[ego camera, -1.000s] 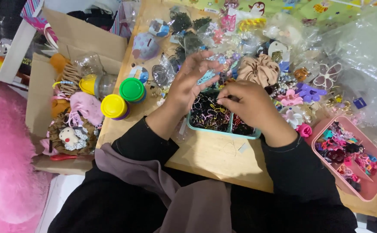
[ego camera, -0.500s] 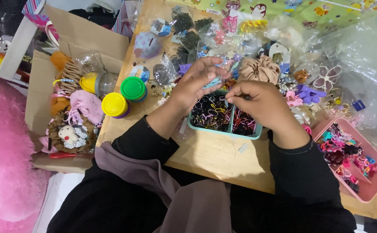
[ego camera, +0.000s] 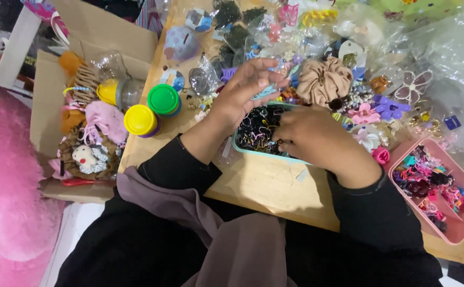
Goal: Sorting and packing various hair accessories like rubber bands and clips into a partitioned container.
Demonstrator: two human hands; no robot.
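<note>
- The teal tray (ego camera: 238, 142) is lying near the middle of the wooden worktop (ego camera: 264, 183), packed with small dark and coloured hair elastics (ego camera: 254, 130).
- The right hand (ego camera: 317, 139) is being pressed into the tray from 3 o'clock, fingers curled down among the elastics; the grip is looking pinched, but what is being caught between the fingertips cannot be told, as they are hidden in the pile.
- The left hand (ego camera: 245, 93) is being held over the tray's 12 o'clock edge, fingers loosely bent around a small pale blue piece (ego camera: 265, 91); it is judged to be lightly grasped rather than clenched.
- Handling, as a judgement: the elastics are being taken for very light, soft and stretchy, prone to tangling; one is best pinched at a single loop and lifted clear so neighbours are not dragged out.
- The tray itself is being taken for thin, stiff plastic, light and easily slid; its rim would be the place to hold.
- At 2 o'clock of the tray a beige scrunchie (ego camera: 325, 79) is lying, with flower-shaped clips (ego camera: 364, 114) just beside it.
- At 4 o'clock, well apart, a pink divided tray (ego camera: 463, 226) is holding mixed small clips.
- At 9 o'clock, two tubs with green lid (ego camera: 164, 99) and yellow lid (ego camera: 140, 119) are standing near a cardboard box (ego camera: 43, 114) of soft toys.
</note>
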